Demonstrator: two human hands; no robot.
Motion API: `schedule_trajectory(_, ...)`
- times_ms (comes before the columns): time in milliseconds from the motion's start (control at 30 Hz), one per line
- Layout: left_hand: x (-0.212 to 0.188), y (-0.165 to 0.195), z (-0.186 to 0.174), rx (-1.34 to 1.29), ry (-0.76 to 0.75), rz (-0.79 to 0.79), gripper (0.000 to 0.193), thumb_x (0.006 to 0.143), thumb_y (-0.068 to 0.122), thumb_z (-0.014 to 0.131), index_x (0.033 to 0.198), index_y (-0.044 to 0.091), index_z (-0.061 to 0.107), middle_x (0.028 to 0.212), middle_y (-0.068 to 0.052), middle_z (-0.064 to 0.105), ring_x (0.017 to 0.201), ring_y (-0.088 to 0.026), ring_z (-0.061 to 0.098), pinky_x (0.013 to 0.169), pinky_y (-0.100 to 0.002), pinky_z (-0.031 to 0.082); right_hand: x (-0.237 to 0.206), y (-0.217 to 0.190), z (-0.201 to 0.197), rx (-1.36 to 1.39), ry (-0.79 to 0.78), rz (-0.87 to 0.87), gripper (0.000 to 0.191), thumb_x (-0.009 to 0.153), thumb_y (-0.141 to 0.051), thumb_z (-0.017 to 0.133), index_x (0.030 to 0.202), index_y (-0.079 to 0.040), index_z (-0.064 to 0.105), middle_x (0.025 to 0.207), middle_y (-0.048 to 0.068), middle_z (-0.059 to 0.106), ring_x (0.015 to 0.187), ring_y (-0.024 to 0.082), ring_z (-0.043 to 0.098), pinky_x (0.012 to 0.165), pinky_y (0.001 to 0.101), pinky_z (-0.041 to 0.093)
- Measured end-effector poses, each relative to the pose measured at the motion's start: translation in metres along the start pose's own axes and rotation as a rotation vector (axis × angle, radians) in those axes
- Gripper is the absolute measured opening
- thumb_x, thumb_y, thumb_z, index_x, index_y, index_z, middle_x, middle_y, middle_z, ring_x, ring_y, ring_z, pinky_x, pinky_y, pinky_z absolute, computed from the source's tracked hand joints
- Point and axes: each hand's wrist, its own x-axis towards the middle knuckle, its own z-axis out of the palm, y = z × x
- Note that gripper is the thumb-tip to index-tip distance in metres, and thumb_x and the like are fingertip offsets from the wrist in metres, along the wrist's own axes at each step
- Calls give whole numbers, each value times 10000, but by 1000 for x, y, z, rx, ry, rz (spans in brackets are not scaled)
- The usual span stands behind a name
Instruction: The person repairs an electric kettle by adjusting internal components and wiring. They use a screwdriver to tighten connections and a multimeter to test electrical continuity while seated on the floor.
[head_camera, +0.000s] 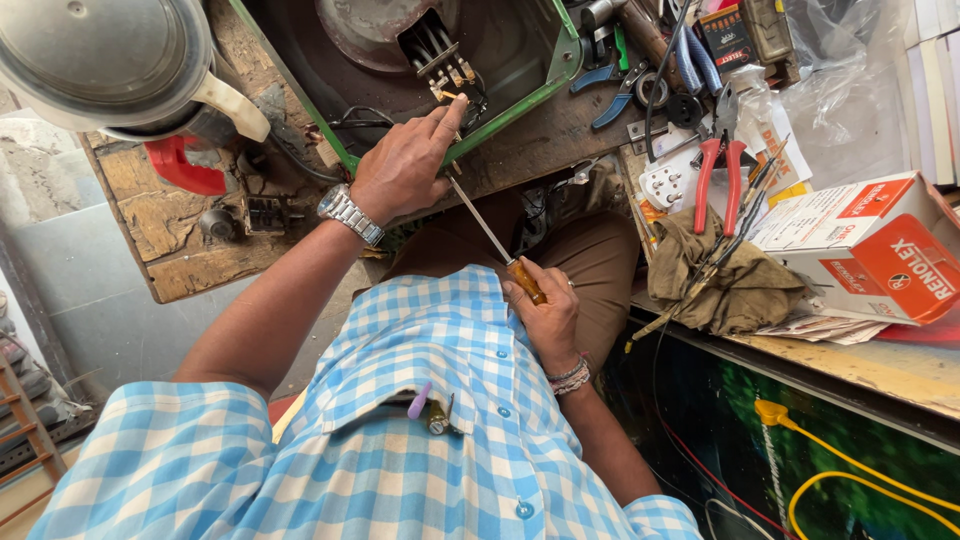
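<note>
1. Right hand is closed around the screwdriver handle, near the chest.
2. The shaft runs up toward the terminal block.
3. Left hand, fingers together, steadies the tip on the green-rimmed appliance.

White and orange-red cardboard box seen at right on bench, lying on papers beside rag. Small dark packet w/ red label seen at top, among tools.
</note>
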Motion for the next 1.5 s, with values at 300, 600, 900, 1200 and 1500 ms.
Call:
schedule_trajectory(300,0,0,-1,7,12,12,1064,742,155,817,1615,80,213,1469,-148,521,1153,-327,605,954,-408,538,1,0,1,-10,-8,6,394,870,-200,831,1214,-32,735,925,72,688,832,194,663,736,331,554)
schedule_trajectory(600,-2,1,-1,32,65,52,1030,748,138,798,1606,74,231,1453,-149,535,1165,-324,604,955,-418,536,-1,11,4,72,-67,92,384,912,-236,789,1225,-22,727,959,80,741,856,176,711,765,305,576)
schedule_trajectory(900,-1,4,-5,20,39,26,1008,764,129,782,1609,75,234,1467,-140,527,1171,-321,605,967,-420,532,7,28,7,285,-145,186,369,896,-247,790,1115,22,665,907,80,738,789,113,705,666,259,594)
schedule_trajectory(1200,0,1,0,-1,63,64,1033,726,130,805,1589,45,242,1427,-179,540,1155,-333,608,968,-424,523,11,62,14,748,-313,652,376,973,-385,686,1060,-21,705,669,56,657,440,64,448,400,212,340)
schedule_trajectory(1500,1,6,-7,-70,43,-2,883,770,31,704,1565,66,323,1358,-195,600,1108,-362,632,965,-454,523,21,60,25,471,-140,489,366,1013,-332,642,938,-8,792,706,65,618,607,82,523,533,262,427)
